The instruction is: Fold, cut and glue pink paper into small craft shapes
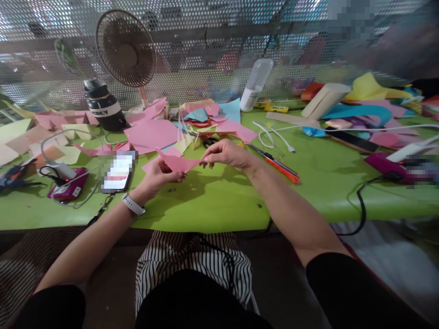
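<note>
A sheet of pink paper (178, 163) is held up over the green table, its left part bent upward. My left hand (163, 176) grips it from below, thumb on the near edge and fingers behind the sheet. At the paper's right corner, my right hand (224, 154) pinches the tip between thumb and fingers. Just behind my right hand lie dark-handled scissors (210, 142), partly hidden. An orange box cutter (283, 170) rests to the right of that hand. More pink paper (152, 137) lies beyond my left hand.
A phone (118, 171) and a purple power strip (70, 185) with cables lie at left. Behind them stand a black bottle (106, 109) and a fan (126, 50). At the back is a clear bottle (256, 84). Coloured paper scraps (360, 112) and another purple strip (387, 167) are at right.
</note>
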A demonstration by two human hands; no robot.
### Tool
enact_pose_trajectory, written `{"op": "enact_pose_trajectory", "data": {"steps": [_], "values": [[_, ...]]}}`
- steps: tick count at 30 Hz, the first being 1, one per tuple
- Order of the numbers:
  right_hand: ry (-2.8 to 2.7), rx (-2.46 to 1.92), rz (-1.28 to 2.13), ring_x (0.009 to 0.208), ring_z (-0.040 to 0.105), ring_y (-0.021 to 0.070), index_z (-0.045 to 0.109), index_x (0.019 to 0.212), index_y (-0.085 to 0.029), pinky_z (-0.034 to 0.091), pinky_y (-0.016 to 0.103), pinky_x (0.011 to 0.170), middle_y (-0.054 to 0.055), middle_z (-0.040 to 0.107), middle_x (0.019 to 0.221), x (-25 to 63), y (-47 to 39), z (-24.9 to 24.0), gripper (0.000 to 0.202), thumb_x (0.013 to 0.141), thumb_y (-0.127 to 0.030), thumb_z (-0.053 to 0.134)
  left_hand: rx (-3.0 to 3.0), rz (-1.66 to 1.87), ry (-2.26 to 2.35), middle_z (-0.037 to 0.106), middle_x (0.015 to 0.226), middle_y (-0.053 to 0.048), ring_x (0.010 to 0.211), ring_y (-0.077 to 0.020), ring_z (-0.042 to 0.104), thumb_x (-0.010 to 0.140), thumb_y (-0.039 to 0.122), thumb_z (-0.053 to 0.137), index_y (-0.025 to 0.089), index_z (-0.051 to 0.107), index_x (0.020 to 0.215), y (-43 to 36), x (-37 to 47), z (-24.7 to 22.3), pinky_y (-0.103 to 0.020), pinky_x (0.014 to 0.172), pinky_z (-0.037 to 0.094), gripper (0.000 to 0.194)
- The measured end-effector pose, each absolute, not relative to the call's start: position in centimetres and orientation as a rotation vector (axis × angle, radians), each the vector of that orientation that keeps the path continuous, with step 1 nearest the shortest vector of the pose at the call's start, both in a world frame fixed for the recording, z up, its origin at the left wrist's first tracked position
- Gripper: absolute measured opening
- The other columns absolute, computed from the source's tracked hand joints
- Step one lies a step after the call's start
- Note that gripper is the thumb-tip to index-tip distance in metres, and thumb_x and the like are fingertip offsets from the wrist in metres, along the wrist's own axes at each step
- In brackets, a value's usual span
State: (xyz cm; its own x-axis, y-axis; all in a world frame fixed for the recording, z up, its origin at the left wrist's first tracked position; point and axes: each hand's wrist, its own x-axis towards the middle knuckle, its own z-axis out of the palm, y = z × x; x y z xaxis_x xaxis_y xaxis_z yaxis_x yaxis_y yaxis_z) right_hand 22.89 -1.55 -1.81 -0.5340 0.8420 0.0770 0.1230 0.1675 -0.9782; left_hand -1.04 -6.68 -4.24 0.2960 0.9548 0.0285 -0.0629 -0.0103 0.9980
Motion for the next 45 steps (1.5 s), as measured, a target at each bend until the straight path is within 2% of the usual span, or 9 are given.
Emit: {"op": "enact_pose_trajectory", "data": {"steps": [7,13,17,22,28,32,36,40,45], "values": [[-1.828,-0.933,1.463,0.058,0.061,0.0113,0.075,0.073,-0.014,0.051,0.026,0.058,0.005,0.071,0.068,21.5,-2.1,-2.8,0.025,0.069,-0.039,0.079,1.292,1.018,0.922,0.072,0.087,-0.007,0.074,-0.0173,0.069,0.064,0.026,0.084,0.015,0.062,0.102,-6.9,-0.9,-4.3,-0.026,0.063,0.058,0.046],[-1.719,-0.862,1.376,0.058,0.061,0.0113,0.072,0.076,-0.017,0.053,0.028,0.061,0.002,0.069,0.066,20.9,-2.1,-3.5,0.038,0.066,-0.052,0.080,0.992,1.000,0.804,0.074,0.087,-0.009,0.077,-0.0246,0.072,0.080,0.063,0.054,0.017,0.054,0.115,-6.2,-1.6,-3.7,-0.031,0.057,0.057,0.058],[-1.703,-0.854,1.270,0.061,0.061,0.0129,0.074,0.080,-0.018,0.053,0.029,0.063,0.002,0.069,0.067,20.7,-2.2,-4.0,0.036,0.068,-0.051,0.079,0.958,0.997,0.852,0.074,0.086,-0.009,0.077,-0.0228,0.072,0.080,0.047,0.060,0.016,0.058,0.101,-6.1,-1.8,-3.7,-0.030,0.059,0.057,0.038],[-1.827,-0.874,1.207,0.070,0.062,0.0159,0.076,0.093,-0.017,0.052,0.033,0.071,0.004,0.070,0.077,21.1,-2.4,-4.0,0.026,0.076,-0.033,0.067,1.115,1.077,0.934,0.068,0.085,-0.002,0.065,-0.0102,0.063,0.074,0.021,0.072,0.015,0.063,0.096,-6.6,-1.4,-3.9,-0.022,0.057,0.054,0.025],[-1.997,-0.842,1.087,0.094,0.061,0.0214,0.065,0.122,-0.016,0.048,0.038,0.086,0.009,0.067,0.109,21.2,-3.2,-3.6,0.052,0.071,-0.023,0.058,1.158,1.040,0.977,0.063,0.074,0.001,0.061,-0.0074,0.059,0.074,0.018,0.071,0.014,0.064,0.087,-6.9,-1.1,-4.0,-0.018,0.055,0.050,0.015],[-2.055,-0.912,0.996,0.074,0.057,0.0159,0.070,0.093,-0.015,0.045,0.032,0.071,0.005,0.066,0.084,20.2,-4.1,-3.9,0.026,0.079,-0.036,0.063,1.129,0.996,0.985,0.062,0.068,0.002,0.055,-0.0046,0.056,0.073,0.016,0.072,0.013,0.062,0.078,-6.8,-0.9,-4.2,-0.014,0.051,0.044,0.012],[-1.945,-0.965,1.004,0.056,0.038,0.0098,0.056,0.060,-0.017,0.030,0.027,0.054,-0.003,0.046,0.059,19.6,-4.5,-4.2,0.037,0.081,-0.047,0.065,1.056,1.003,0.991,0.063,0.068,0.003,0.056,-0.0051,0.057,0.072,0.015,0.072,0.015,0.063,0.083,-7.0,-0.8,-3.7,-0.014,0.051,0.045,0.014],[-1.774,-1.001,1.114,0.054,0.029,0.0084,0.049,0.056,-0.018,0.022,0.027,0.051,-0.006,0.035,0.055,19.4,-4.5,-4.0,0.044,0.079,-0.052,0.066,1.054,0.906,0.985,0.063,0.071,0.002,0.058,-0.0062,0.057,0.073,0.017,0.072,0.014,0.065,0.085,-7.1,-1.1,-3.3,-0.017,0.055,0.050,0.014],[-1.634,-1.059,1.342,0.055,0.037,0.0099,0.056,0.060,-0.019,0.028,0.026,0.051,-0.004,0.044,0.056,19.3,-4.2,-4.3,0.040,0.079,-0.053,0.065,1.043,0.879,0.979,0.062,0.074,0.002,0.062,-0.0079,0.056,0.072,0.027,0.077,0.016,0.067,0.083,-6.6,-1.4,-3.0,-0.021,0.059,0.055,0.018]]}}
